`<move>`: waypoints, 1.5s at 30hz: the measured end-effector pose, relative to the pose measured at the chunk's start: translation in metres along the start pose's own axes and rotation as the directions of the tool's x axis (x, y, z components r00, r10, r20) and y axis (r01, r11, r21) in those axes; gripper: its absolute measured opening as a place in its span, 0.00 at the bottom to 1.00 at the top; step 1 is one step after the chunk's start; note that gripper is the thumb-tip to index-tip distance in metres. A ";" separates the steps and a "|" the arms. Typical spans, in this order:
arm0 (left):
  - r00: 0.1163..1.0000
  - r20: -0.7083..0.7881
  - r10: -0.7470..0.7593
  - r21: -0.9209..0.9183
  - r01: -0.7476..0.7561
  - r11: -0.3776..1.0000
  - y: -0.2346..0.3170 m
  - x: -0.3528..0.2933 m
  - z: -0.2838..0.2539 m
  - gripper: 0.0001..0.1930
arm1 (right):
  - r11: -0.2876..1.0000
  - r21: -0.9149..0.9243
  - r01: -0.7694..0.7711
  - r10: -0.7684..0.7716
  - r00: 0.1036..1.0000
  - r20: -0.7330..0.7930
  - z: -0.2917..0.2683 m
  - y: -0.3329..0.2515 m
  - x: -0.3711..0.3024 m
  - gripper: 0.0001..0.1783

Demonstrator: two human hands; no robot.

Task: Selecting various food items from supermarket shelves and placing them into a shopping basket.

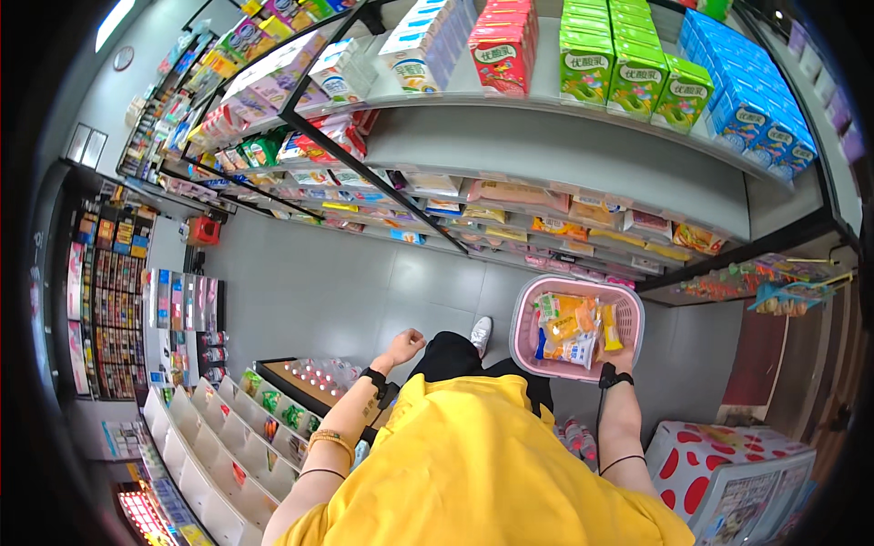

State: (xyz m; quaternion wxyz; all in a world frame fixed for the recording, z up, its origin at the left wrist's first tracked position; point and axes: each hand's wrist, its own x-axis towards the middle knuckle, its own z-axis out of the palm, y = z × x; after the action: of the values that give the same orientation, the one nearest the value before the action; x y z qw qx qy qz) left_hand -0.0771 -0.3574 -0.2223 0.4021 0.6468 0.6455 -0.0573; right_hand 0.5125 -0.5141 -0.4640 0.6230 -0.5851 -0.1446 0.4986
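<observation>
A pink plastic shopping basket (524, 362) is in front of me on the right, raised off the floor. My right hand (616, 357) is closed at its near right side; part of the grip is hidden. Inside the basket lie several bagged snacks. Among them are an orange-yellow packet (572, 317), a white and blue packet (574, 350) and a narrow yellow packet (610, 328) right by my right hand's fingers. My left hand (405, 344) hangs in front of my body with its fingers curled in and nothing visible in them.
Ahead stands a shelf (437, 141) with red, green and blue drink cartons above and packaged bread below. Bottles stand in a low box (319, 378) at left, beside white snack bins (214, 428). A red-spotted white cabinet (696, 455) is at the lower right.
</observation>
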 end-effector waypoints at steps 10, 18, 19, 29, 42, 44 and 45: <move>0.730 -0.569 0.378 0.028 -0.442 0.897 0.128 0.103 -0.138 0.31 | 0.869 0.255 -0.425 0.493 0.798 -0.348 0.019 -0.044 -0.028 0.23; 0.676 -0.683 0.278 -0.164 -0.512 0.843 0.181 0.200 -0.193 0.34 | 0.866 0.265 -0.424 0.500 0.756 -0.423 0.036 -0.064 -0.063 0.18; 0.693 -0.672 0.261 -0.188 -0.501 0.845 0.181 0.207 -0.196 0.34 | 0.861 0.265 -0.434 0.509 0.744 -0.434 0.042 -0.065 -0.068 0.18; 0.785 -0.520 0.338 -0.296 -0.537 0.790 0.174 0.262 -0.221 0.13 | 0.814 0.352 -0.463 0.581 0.676 -0.454 0.077 -0.031 -0.126 0.19; 0.538 -0.326 0.777 0.613 -0.506 0.607 0.123 0.331 -0.226 0.08 | 0.845 0.391 -0.364 0.525 0.703 -0.480 0.133 -0.021 -0.142 0.16; 0.563 -0.255 0.786 0.732 -0.418 0.538 0.132 0.327 -0.219 0.09 | 0.840 0.382 -0.385 0.535 0.702 -0.469 0.134 -0.023 -0.141 0.17; 0.510 -0.286 0.811 0.687 -0.481 0.545 0.143 0.320 -0.219 0.09 | 0.834 0.376 -0.403 0.546 0.696 -0.466 0.135 -0.024 -0.141 0.18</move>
State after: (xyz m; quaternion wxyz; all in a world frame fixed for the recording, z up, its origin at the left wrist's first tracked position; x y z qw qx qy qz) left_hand 0.0024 0.0480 -0.2019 -0.0175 0.9134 0.3855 0.1299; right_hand 0.3555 -0.5421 -0.3491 0.5529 -0.6395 0.2625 0.4652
